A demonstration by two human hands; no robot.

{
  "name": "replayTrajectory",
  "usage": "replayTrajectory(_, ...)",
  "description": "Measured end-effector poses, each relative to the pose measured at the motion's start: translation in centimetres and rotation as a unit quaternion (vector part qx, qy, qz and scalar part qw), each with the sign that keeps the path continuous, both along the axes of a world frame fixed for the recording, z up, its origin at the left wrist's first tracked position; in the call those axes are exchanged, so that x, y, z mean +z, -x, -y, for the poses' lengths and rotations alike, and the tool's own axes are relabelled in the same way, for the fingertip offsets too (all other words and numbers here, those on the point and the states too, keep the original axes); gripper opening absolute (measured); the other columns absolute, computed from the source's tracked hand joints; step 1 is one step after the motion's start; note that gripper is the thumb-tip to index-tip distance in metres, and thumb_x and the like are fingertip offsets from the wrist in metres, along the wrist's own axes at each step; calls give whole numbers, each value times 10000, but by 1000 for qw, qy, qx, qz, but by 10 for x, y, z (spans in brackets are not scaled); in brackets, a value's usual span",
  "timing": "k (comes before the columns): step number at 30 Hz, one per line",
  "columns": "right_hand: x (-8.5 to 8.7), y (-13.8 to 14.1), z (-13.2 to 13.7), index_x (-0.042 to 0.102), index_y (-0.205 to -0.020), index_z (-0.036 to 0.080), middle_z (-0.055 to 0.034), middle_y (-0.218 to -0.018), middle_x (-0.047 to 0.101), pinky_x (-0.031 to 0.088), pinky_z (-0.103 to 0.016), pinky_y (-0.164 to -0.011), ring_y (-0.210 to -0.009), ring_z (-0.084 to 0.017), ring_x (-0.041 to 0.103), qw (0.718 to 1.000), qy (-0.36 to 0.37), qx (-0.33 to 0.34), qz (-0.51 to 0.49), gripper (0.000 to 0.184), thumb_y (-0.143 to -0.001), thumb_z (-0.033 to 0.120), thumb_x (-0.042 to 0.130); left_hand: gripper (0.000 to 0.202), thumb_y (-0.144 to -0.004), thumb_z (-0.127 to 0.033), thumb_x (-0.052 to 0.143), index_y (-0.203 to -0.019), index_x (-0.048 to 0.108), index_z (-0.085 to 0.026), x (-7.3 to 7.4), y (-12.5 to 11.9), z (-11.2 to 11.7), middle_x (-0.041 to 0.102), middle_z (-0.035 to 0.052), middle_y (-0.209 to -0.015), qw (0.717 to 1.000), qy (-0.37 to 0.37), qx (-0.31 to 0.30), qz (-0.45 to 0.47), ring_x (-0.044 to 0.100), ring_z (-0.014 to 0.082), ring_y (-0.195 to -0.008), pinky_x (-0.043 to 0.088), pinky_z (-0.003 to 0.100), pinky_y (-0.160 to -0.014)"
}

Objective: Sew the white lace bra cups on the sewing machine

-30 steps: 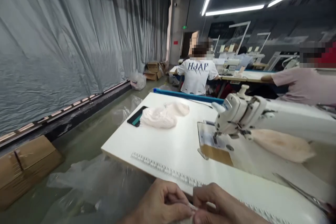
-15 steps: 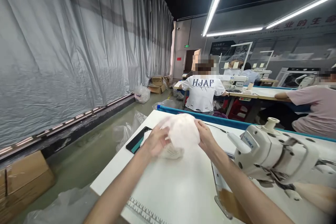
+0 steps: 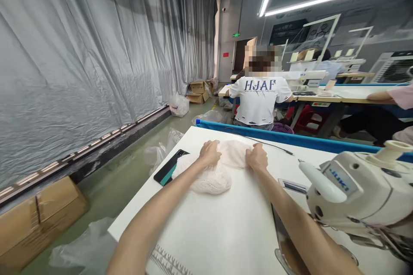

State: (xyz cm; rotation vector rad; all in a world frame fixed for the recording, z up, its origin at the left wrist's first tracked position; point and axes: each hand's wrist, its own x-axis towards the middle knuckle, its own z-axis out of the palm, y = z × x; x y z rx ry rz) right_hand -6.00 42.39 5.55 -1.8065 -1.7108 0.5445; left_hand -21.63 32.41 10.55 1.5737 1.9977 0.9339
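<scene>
Both my arms reach out over the white table (image 3: 226,223). My left hand (image 3: 209,153) and my right hand (image 3: 257,157) are closed on the two sides of a pale pink fabric piece (image 3: 234,154), pressing it down on the far part of the table. It rests on the back of a pile of white knitted pieces (image 3: 208,179). A dark phone (image 3: 170,166) lies at the table's left edge, just left of the pile.
A white sewing machine (image 3: 358,193) stands at the right. A blue rail (image 3: 290,141) edges the table's far side, with a thin cable (image 3: 274,146) along it. People sit at benches beyond. Cardboard boxes (image 3: 35,219) and plastic bags (image 3: 80,249) lie on the floor at left, by a grey curtain.
My hands went from the near table edge, where they pinched something small, out to the far pile. The pink piece, held up half a second ago, is now pressed down on the pile.
</scene>
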Motion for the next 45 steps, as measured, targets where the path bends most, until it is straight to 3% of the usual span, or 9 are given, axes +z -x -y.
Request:
replayTrajectory(5,9,-2,22,526,-1193,193,-85,-1235,528,486,-426,-863,-1031,-210,559,999,-42,16,-5,312,-912,330,523,306,-733,-213,631,-1037,667,-221,12,10,51,634,31,-1051,990,-6,-92,-111,533,216,-1076,371,311,-976)
replayTrajectory(9,9,-2,54,555,-1127,156,-69,-1119,585,512,-386,-796,-931,-180,595,981,-65,180,-36,278,-906,323,538,174,-692,-252,672,-861,705,-232,5,8,73,653,-6,-832,980,-9,-126,-155,595,187,-854,437,278,-794)
replayTrajectory(14,5,-11,98,607,-830,185,1,-781,638,487,-292,-625,-614,-127,569,935,-70,340,-70,127,-862,270,519,117,-771,-201,556,-743,670,-204,-8,3,78,644,6,-827,979,-46,-108,-164,578,183,-867,418,277,-772)
replayTrajectory(23,0,-18,115,544,-907,227,13,-704,595,425,-299,-556,-541,-138,498,918,-89,357,-150,213,-724,336,546,123,-792,-233,541,-800,652,-180,-13,3,83,624,20,-813,985,-89,-101,-107,556,173,-816,420,283,-767)
replayTrajectory(27,6,-5,115,547,-883,201,5,-664,563,425,-290,-531,-571,-149,513,914,-77,351,-188,284,-751,452,533,202,-635,-281,718,-821,679,-212,-18,-7,81,609,14,-801,986,-127,-95,-60,527,216,-886,383,348,-861)
replayTrajectory(30,15,0,115,507,-1025,190,-17,-746,596,441,-287,-527,-590,-149,538,910,-72,354,-202,411,-796,528,455,37,-698,-214,639,-704,667,-192,-21,-8,77,602,24,-770,985,-165,-57,13,525,198,-857,382,328,-840)
replayTrajectory(32,19,0,115,469,-1091,200,-36,-840,618,453,-287,-550,-639,-154,564,915,-73,348,-191,434,-817,531,405,104,-747,-212,579,-682,651,-174,-22,-4,73,600,20,-735,978,-189,-30,81,527,162,-758,398,289,-756)
replayTrajectory(39,6,-7,118,504,-596,219,1,-632,596,303,-252,-473,-526,-145,487,957,-56,281,-42,256,-705,431,600,310,-763,-454,582,-704,571,-150,-24,18,71,474,-46,-550,900,-245,46,357,428,71,-498,337,197,-501)
replayTrajectory(45,24,0,125,448,-553,218,-17,-558,507,221,-252,-486,-548,-173,460,960,-117,253,-31,273,-744,374,564,247,-731,-397,638,-814,587,-170,-16,42,74,628,-13,-695,801,-288,83,518,603,104,-647,470,203,-628)
